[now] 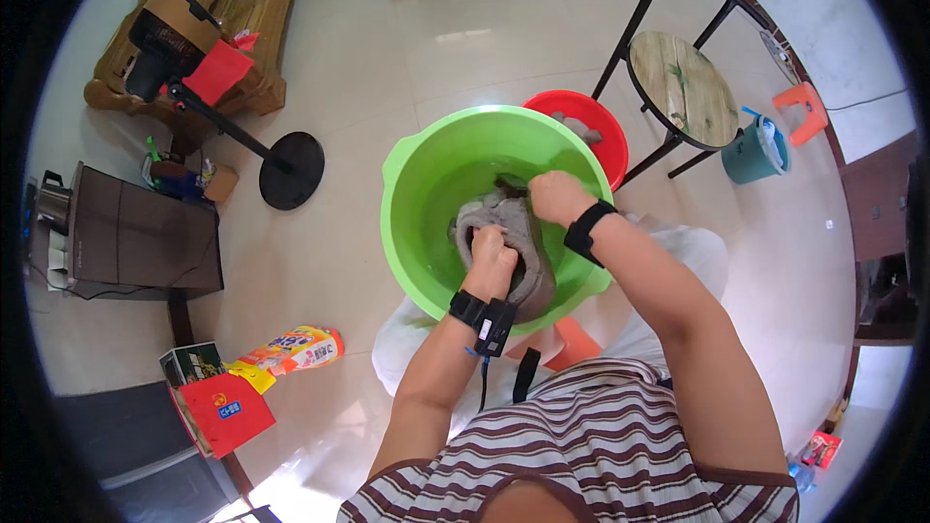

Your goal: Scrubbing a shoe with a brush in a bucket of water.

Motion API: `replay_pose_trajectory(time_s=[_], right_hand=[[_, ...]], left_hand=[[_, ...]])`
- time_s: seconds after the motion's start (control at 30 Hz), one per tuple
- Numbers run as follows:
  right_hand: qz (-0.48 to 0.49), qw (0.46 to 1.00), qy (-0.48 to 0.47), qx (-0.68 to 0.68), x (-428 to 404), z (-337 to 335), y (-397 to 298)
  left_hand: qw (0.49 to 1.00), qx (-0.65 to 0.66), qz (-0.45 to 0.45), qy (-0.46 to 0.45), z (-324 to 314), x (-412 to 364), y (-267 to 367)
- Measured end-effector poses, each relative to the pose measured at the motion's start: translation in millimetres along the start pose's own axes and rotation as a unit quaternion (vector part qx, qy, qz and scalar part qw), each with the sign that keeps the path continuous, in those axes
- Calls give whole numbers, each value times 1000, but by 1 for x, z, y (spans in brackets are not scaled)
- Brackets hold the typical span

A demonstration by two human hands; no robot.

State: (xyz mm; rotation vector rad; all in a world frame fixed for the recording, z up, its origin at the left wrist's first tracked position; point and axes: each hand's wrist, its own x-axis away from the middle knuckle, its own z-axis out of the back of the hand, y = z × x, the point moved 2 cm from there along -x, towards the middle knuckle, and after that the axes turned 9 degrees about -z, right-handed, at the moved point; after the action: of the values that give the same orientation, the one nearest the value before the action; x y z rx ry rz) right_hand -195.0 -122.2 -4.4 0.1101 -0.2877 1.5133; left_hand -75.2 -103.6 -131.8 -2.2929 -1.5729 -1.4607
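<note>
A light green plastic basin (414, 196) stands before me with some water in it. Inside lies a grey plush-lined piece of footwear (538, 261), its opening facing up; whether boot or slipper I cannot tell. My left hand (495, 258) reaches into that opening, its fingers closed at the fluffy lining. Over the basin's right side my right hand (556, 196) is closed around a dark object (511, 184), possibly a brush, whose end touches the footwear's far part. Its grip is partly hidden.
A red basin (617, 138) with grey items touches the green one at the far right. Beyond are a black-framed chair (683, 87) and a teal bucket (752, 152). At left stand a round black stand base (291, 171), a detergent pouch (298, 350) and a red box (225, 414).
</note>
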Motion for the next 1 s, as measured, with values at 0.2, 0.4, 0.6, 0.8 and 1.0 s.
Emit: replay_pose_trajectory(time_s=[0.2, 0.4, 0.6, 0.8, 1.0], right_hand=[[-14, 999, -23, 23, 18, 26, 27], [76, 994, 53, -64, 43, 48, -18], [28, 999, 7, 17, -3, -5, -12], [-12, 996, -48, 71, -21, -6, 26], [12, 990, -92, 105, 0, -1, 37]], left_hand=[[999, -3, -14, 40, 16, -17, -3], [1000, 12, -20, 5, 35, -27, -8], [994, -79, -30, 67, 0, 16, 6], [991, 40, -122, 23, -12, 33, 13], [979, -7, -202, -12, 17, -3, 14]])
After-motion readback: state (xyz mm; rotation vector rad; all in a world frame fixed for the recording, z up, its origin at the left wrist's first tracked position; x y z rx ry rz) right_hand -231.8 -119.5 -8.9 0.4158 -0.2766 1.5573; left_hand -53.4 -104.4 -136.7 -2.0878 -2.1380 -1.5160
